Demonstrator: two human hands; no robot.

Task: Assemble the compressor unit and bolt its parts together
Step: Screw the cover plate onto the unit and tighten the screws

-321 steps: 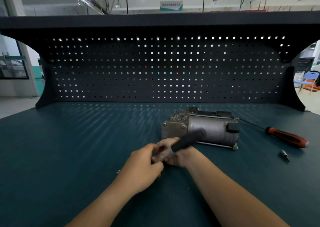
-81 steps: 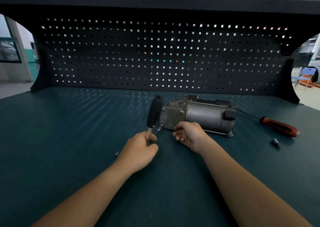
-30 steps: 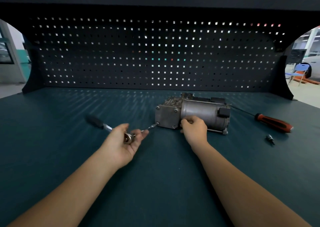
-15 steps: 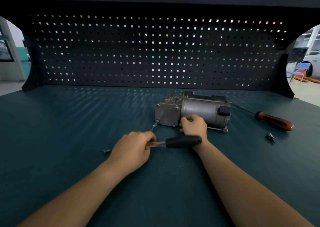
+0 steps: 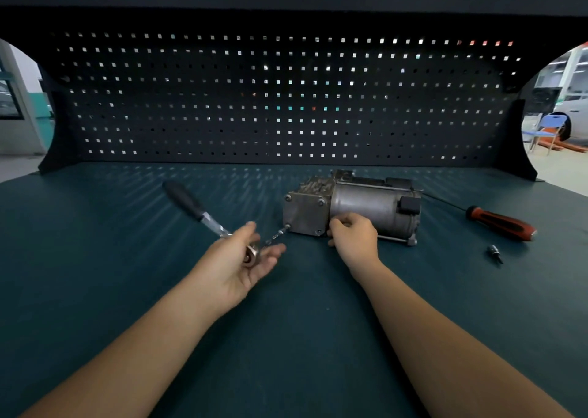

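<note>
Compressor (image 5: pixel 366 207) sits right of worktop (image 5: pixel 127 290) centre; right hand (image 5: pixel 353 241) fingers curled on its casing. Left hand (image 5: pixel 237 263) thumb and fingers pinch ratchet (image 5: pixel 203 215) head, extension (image 5: pixel 275 235) on corner bolt (image 5: pixel 287 226). Risk: angled extension slips off, rounding bolt.

One compressor unit (image 5: pixel 366 206), one ratchet wrench (image 5: pixel 191 202), one screwdriver (image 5: pixel 499 223), one loose bit (image 5: pixel 494 252), two hands, left hand (image 5: pixel 241 264), right hand (image 5: pixel 353 239), one bench (image 5: pixel 95 258)

Grey metal compressor (image 5: pixel 366 206) lies on its side; the ratchet wrench (image 5: pixel 203 215) bit meets the end plate's lower-left bolt (image 5: pixel 287 226).
</note>
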